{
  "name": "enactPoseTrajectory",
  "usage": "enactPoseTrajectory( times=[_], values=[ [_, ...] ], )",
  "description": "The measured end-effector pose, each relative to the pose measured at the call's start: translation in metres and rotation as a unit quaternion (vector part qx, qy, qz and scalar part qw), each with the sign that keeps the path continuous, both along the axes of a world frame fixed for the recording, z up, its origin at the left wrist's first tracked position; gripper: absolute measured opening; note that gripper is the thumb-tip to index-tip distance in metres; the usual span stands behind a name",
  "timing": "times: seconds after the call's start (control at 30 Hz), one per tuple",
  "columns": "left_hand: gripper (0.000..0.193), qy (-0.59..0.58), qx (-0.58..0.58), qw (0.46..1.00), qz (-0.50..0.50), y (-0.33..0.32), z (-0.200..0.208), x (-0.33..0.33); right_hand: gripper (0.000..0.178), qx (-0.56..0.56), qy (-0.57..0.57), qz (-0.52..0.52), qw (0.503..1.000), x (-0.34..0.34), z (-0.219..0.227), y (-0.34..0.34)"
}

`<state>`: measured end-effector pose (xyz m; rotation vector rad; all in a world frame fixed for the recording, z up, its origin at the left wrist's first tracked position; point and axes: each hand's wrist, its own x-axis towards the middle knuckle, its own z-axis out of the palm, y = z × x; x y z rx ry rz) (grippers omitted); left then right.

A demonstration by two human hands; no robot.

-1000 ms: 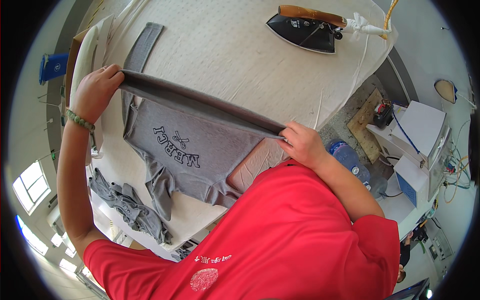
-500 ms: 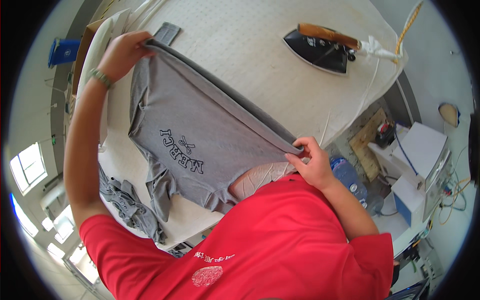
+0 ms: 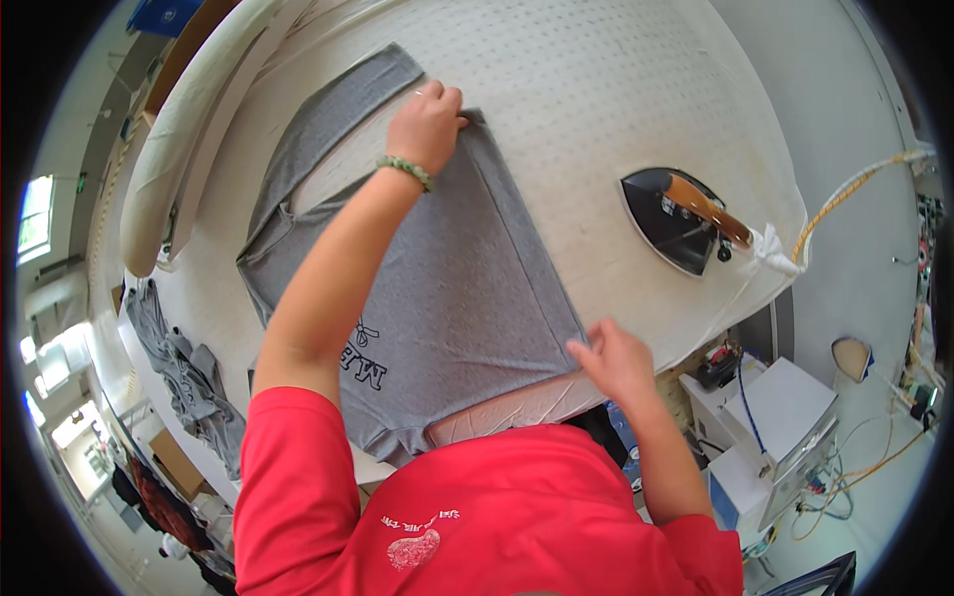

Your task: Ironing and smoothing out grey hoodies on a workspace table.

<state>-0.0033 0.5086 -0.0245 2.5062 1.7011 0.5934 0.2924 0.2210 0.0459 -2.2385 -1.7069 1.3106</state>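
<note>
A grey long-sleeved shirt (image 3: 467, 258) with dark lettering lies spread on the padded ironing table (image 3: 556, 109), one sleeve (image 3: 328, 124) stretched toward the far side. At the far corner of its hem, my left hand (image 3: 427, 129) pinches the cloth with closed fingers. Beside the near hem corner is my right hand (image 3: 618, 366), its thumb and fingers apart, the thumb at the cloth's edge. My left forearm covers part of the shirt's printed front. To the right of the hem an iron (image 3: 676, 219) with a wooden handle rests on the table.
A cord (image 3: 855, 189) runs from the iron off to the right. A padded roll-shaped arm (image 3: 184, 149) borders the left side. Crumpled grey clothing (image 3: 189, 372) lies at the left table edge. White equipment (image 3: 785, 397) stands beyond the right edge.
The hem has come down from a lifted, slanting hold and now lies flatter. My left hand moved right with its corner; my right hand's fingers have opened from the cloth. The view has shifted.
</note>
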Motion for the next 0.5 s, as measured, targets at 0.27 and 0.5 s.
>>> enactPoseTrajectory(
  times=[0.27, 0.5],
  values=[
    [0.026, -0.173, 0.026, 0.983, 0.064, -0.078, 0.009, 0.008, 0.029, 0.310, 0.108, 0.021, 0.944, -0.099, -0.050, 0.228],
    [0.057, -0.111, 0.010, 0.994, 0.011, -0.094, 0.002, 0.017, 0.029, 0.317, 0.027, 0.089, 0.944, -0.130, -0.063, 0.276]
  ],
)
